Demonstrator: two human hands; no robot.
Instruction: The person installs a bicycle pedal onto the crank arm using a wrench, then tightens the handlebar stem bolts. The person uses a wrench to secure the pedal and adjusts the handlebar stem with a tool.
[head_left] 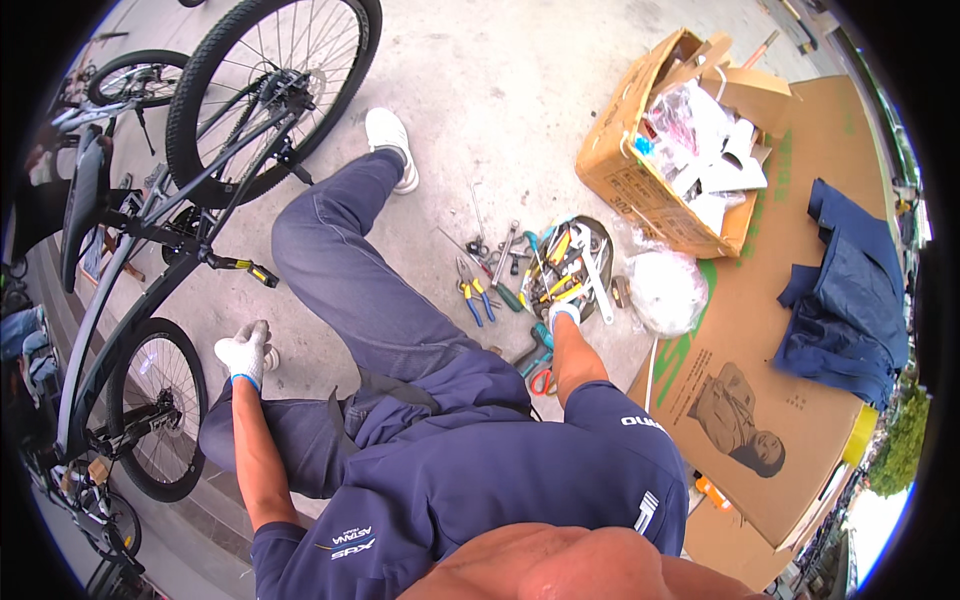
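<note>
My left hand [247, 353], in a white glove, hangs near my knee beside the bicycle [150, 275]. Its fingers look curled in; whatever they hold, if anything, is hidden. The bike's pedal [245, 268] with yellow reflectors is a little beyond that hand. Reaching forward, my right hand [565, 312], also gloved, is at the near edge of a round tray [600, 228] heaped with hand tools. Its fingertips are hard to see among the tools. A silver wrench [597, 285] lies across the tray's right side. Pliers [475, 292] with yellow-and-blue handles rest on the ground to its left.
Red-handled scissors [543, 381] and a teal-and-black tool [535, 352] lie by my right forearm. A cardboard box [640, 190] of plastic wrapping stands beyond the tray, near a clear bag [667, 290]. Blue cloth [845, 300] covers part of flattened cardboard [790, 370] at right.
</note>
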